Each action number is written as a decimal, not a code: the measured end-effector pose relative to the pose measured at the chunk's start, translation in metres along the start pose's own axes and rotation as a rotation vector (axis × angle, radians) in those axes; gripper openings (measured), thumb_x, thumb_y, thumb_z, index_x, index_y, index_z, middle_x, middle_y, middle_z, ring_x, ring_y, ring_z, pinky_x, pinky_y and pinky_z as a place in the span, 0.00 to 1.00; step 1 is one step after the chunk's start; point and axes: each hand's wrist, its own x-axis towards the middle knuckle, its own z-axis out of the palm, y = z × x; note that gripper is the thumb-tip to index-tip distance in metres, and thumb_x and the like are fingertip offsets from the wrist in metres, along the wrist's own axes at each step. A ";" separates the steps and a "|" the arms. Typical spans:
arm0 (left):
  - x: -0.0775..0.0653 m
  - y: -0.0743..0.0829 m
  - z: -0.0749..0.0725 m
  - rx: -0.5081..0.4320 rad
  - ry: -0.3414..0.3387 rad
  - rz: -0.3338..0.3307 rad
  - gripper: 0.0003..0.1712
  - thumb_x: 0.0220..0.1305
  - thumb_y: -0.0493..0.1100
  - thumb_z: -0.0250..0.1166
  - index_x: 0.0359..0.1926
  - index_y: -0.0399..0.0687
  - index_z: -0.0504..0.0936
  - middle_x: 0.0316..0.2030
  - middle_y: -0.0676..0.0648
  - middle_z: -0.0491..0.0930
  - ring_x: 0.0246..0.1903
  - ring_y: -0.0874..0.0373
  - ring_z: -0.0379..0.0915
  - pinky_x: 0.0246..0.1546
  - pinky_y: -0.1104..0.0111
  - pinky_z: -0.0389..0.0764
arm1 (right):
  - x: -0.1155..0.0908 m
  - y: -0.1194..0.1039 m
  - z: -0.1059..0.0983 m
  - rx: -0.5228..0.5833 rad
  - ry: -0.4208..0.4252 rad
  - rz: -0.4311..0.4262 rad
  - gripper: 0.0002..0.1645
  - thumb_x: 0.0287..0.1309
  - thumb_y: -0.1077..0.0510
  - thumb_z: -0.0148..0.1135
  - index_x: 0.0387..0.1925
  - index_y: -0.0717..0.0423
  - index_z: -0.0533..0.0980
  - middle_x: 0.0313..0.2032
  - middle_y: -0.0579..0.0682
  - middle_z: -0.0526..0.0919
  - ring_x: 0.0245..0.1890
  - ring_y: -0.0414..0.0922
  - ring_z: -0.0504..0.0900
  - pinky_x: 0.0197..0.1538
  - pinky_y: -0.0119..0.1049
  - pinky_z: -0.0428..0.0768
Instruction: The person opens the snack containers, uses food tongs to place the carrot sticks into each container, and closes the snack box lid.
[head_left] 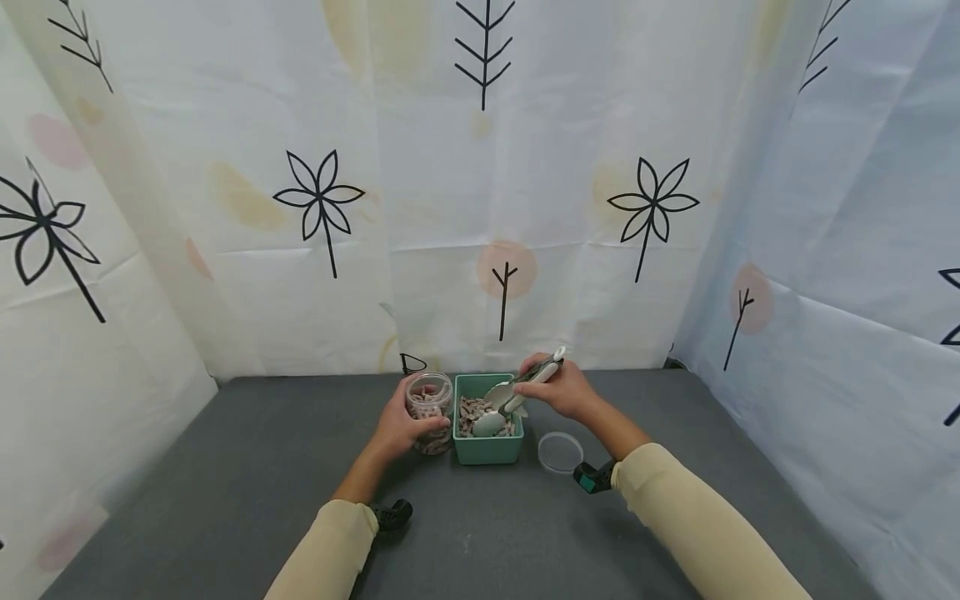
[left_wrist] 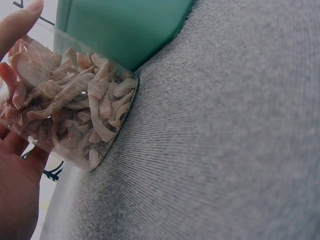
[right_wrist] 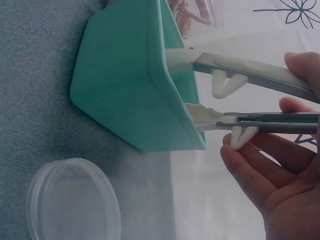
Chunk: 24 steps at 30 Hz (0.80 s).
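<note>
My left hand point(head_left: 396, 423) grips a clear plastic jar point(head_left: 433, 442), its thumb across the near side. The jar stands upright and uncapped on the table, filled with pale pinkish-brown strips point(left_wrist: 70, 100). Right beside it is a green rectangular bin point(head_left: 487, 452) that holds more of the same strips point(head_left: 474, 408). With my right hand point(head_left: 567, 392) I hold white and grey tongs point(right_wrist: 250, 70) by their arms. The tongs' arms are spread, and their scalloped heads dip into the bin over the strips.
A round clear lid point(head_left: 560, 452) lies on the dark grey table point(head_left: 480, 533), to the right of the bin. White cloth point(head_left: 442, 167) printed with plants hangs behind the table and along both sides.
</note>
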 end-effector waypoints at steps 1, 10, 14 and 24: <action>0.000 0.000 0.000 -0.002 -0.001 -0.001 0.51 0.53 0.34 0.75 0.72 0.38 0.56 0.61 0.33 0.71 0.51 0.46 0.72 0.45 0.61 0.74 | -0.001 0.000 0.001 0.010 0.012 0.000 0.15 0.56 0.56 0.71 0.41 0.62 0.79 0.33 0.51 0.81 0.28 0.45 0.76 0.33 0.42 0.73; 0.000 0.000 0.000 -0.009 -0.010 -0.012 0.51 0.53 0.35 0.75 0.72 0.39 0.55 0.61 0.33 0.70 0.51 0.46 0.72 0.45 0.61 0.74 | -0.005 0.000 0.003 0.038 0.074 0.012 0.10 0.56 0.58 0.70 0.38 0.58 0.80 0.33 0.50 0.81 0.28 0.46 0.77 0.33 0.42 0.75; 0.000 0.000 0.000 0.000 -0.011 -0.011 0.51 0.53 0.35 0.75 0.72 0.40 0.55 0.61 0.33 0.70 0.50 0.46 0.72 0.45 0.61 0.74 | -0.007 0.000 0.004 0.053 0.095 0.032 0.11 0.56 0.57 0.71 0.39 0.57 0.80 0.33 0.50 0.82 0.29 0.46 0.79 0.34 0.42 0.77; 0.005 -0.012 0.003 0.017 0.015 -0.007 0.51 0.52 0.34 0.76 0.72 0.40 0.56 0.61 0.33 0.71 0.50 0.47 0.72 0.44 0.62 0.74 | -0.007 0.000 0.003 0.046 0.092 -0.002 0.11 0.55 0.58 0.71 0.38 0.58 0.80 0.32 0.50 0.81 0.26 0.46 0.76 0.33 0.43 0.75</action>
